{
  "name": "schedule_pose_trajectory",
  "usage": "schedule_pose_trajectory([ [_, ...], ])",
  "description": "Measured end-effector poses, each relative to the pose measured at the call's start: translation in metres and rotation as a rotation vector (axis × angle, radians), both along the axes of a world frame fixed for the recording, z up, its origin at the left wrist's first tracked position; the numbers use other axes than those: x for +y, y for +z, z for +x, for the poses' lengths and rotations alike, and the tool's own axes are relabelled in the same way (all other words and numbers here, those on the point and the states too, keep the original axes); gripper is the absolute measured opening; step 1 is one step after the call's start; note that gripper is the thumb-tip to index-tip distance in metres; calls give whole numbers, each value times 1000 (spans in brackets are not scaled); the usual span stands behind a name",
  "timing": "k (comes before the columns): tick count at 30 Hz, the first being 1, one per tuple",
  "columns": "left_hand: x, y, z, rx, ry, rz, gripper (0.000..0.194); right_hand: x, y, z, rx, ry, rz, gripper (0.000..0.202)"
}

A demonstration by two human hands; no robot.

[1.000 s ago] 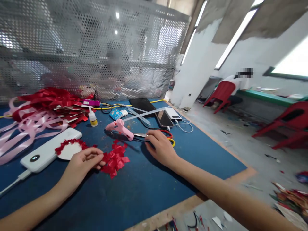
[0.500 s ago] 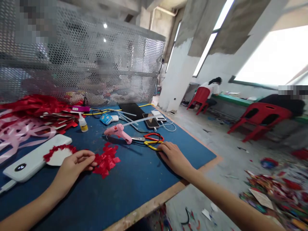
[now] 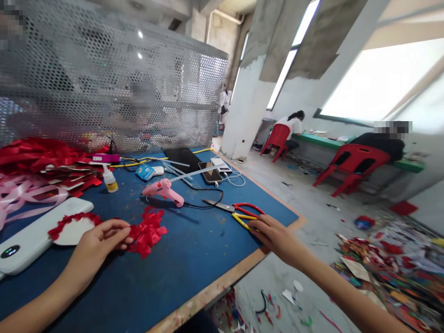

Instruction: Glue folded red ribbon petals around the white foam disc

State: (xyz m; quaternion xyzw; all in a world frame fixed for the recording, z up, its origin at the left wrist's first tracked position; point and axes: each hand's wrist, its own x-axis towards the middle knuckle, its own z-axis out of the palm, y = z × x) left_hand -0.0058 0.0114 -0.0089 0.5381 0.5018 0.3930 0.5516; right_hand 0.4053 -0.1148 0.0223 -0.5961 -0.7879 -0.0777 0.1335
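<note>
Between thumb and fingers, my left hand [image 3: 104, 238] pinches the end of a red ribbon ruffle [image 3: 148, 232] above the blue table mat [image 3: 194, 263]. A white disc with a red ruffled edge [image 3: 74, 231] lies just left of that hand. My right hand [image 3: 272, 233] is closed on the yellow handle of the scissors [image 3: 227, 207], near the table's right edge. The blades point left and look slightly parted. A pink glue gun [image 3: 163, 191] with a clear stick lies between the two hands, farther back.
A white power bank [image 3: 33, 240], a glue bottle [image 3: 110, 179] and red ribbon [image 3: 38, 155] are at the left. Phone [image 3: 210, 172] and cables lie at the back. A perforated metal screen [image 3: 114, 88] stands behind. Beyond sit two people on red chairs [image 3: 352, 164]; scraps litter the floor.
My right hand has moved right and toward me, drawing the scissors away from the glue gun. My left hand still pinches the red ruffle. The camera view has shifted slightly right.
</note>
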Motion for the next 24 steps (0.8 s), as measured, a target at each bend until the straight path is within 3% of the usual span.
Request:
schedule_pose_trajectory([
  [5,-1,1,1,1,4,-3,42,-11,-10,33,-48,-204,102,35],
  [10,-1,1,1,-17,7,-5,42,5,-7,48,-127,-339,103,32],
  [14,-1,1,2,-21,-5,-2,41,34,8,26,-142,-281,185,28],
  [19,-1,3,4,-19,7,1,42,97,10,-21,-43,-17,116,40],
  [24,-2,6,8,-30,16,-4,41,145,-4,-40,6,-138,88,57],
])
